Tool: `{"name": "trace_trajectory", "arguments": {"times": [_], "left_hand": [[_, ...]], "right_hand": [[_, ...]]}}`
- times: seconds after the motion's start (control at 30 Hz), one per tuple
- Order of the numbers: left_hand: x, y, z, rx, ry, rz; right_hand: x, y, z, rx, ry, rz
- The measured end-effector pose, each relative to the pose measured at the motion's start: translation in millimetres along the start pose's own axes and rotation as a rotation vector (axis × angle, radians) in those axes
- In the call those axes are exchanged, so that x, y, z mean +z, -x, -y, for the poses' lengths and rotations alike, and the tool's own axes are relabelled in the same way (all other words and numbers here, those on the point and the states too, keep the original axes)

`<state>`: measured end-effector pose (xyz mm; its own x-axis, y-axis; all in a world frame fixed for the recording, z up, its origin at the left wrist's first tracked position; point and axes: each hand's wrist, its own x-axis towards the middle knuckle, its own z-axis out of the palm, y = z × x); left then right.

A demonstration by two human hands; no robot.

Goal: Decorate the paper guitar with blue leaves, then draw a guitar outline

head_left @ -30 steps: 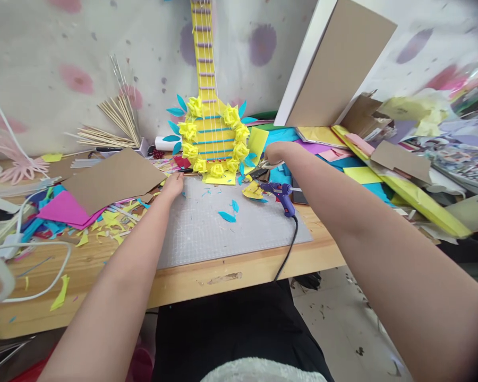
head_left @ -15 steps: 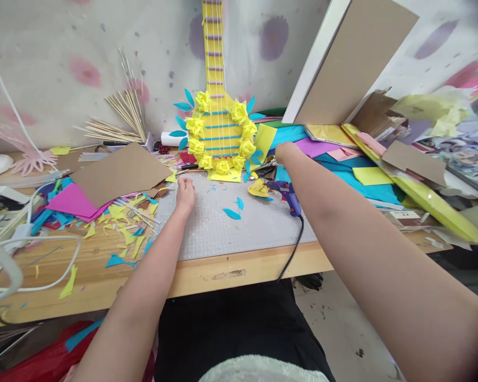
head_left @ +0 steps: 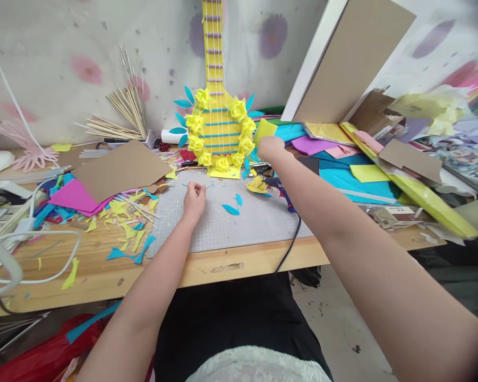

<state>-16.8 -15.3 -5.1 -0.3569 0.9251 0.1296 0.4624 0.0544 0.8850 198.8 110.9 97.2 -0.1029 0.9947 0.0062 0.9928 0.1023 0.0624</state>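
Guitar (head_left: 222, 129) has flowers (head_left: 222, 163), side leaves (head_left: 178, 130) on; loose leaves (head_left: 230, 210) at 6 o'clock unattached. Left hand (head_left: 195, 199) curled, right hand (head_left: 271, 148) facing away; can't tell contents.

This place seems to be a craft workshop, or a work corner for paper handicraft. On the wooden table (head_left: 223, 269) there are a grey cutting mat (head_left: 211, 233), a glue gun (head_left: 274, 182), many paper scraps (head_left: 117, 253) and coloured sheets (head_left: 338, 178). Behind them, bundled thin sticks (head_left: 127, 114) and a flower-decorated yellow guitar model (head_left: 214, 127) stand near the spotted wall (head_left: 143, 21).
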Motion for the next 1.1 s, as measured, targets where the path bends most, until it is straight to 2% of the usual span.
{"name": "trace_trajectory", "arguments": {"times": [0.03,0.1,0.27,0.4,0.57,0.77,0.87,1.0,1.1], "left_hand": [[0.2,2,0,0.013,-0.029,0.007],[1.1,5,0,0.041,-0.079,0.017],[5.5,13,2,0.129,-0.170,0.067],[8.6,16,1,0.192,-0.245,0.101],[8.4,17,-2,0.137,-0.308,0.076],[9.3,20,-4,0.219,-0.565,0.206],[9.6,20,-4,0.210,-0.573,0.192],[9.7,20,-3,0.230,-0.549,0.182],[10.2,21,-2,0.287,-0.579,0.225]], "right_hand": [[0,11,11,-0.022,-0.073,0.045],[8,35,31,-0.165,-0.198,0.142],[52,79,48,-0.267,-0.393,0.173],[68,82,48,-0.254,-0.402,0.201],[72,73,51,-0.210,-0.463,0.253],[81,72,47,-0.176,-0.708,0.177],[79,84,49,-0.194,-0.568,0.145],[80,99,62,-0.233,-0.302,0.015],[87,99,66,-0.225,-0.331,-0.061]]}}
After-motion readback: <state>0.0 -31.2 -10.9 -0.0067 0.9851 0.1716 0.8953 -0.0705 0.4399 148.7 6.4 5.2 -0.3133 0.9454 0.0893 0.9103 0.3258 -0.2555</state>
